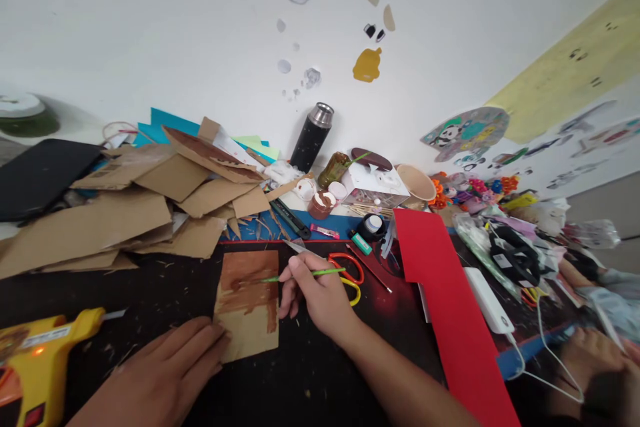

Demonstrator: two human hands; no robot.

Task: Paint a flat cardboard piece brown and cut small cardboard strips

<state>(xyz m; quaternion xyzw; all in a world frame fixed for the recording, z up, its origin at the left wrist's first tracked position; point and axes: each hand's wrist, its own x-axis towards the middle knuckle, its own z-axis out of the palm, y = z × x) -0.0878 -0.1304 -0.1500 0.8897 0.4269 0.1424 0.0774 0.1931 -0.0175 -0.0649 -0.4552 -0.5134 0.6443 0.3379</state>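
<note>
My right hand (320, 293) pinches a thin green paintbrush (325, 272). Its tip touches a piece of cardboard (250, 340) lying flat on the dark mat. Brown paint (255, 263) covers the upper part of the cardboard, with an uneven streaked lower border; the lower part is bare tan. Resting flat, my left hand (170, 363) has its fingertips at the cardboard's left edge, fingers stretched out. Scissors (353, 273) with red and yellow handles lie beneath and beside my right hand. Farther back stands an open jar of brown paint (321, 203).
A yellow glue gun (45, 360) lies at the left, its light on. Cardboard scraps (125, 207) are piled behind it. Back centre are a black flask (313, 137) and a utility knife (290, 217). Red card (445, 293) and a white power strip (487, 300) lie right, near another person's hands (593, 353).
</note>
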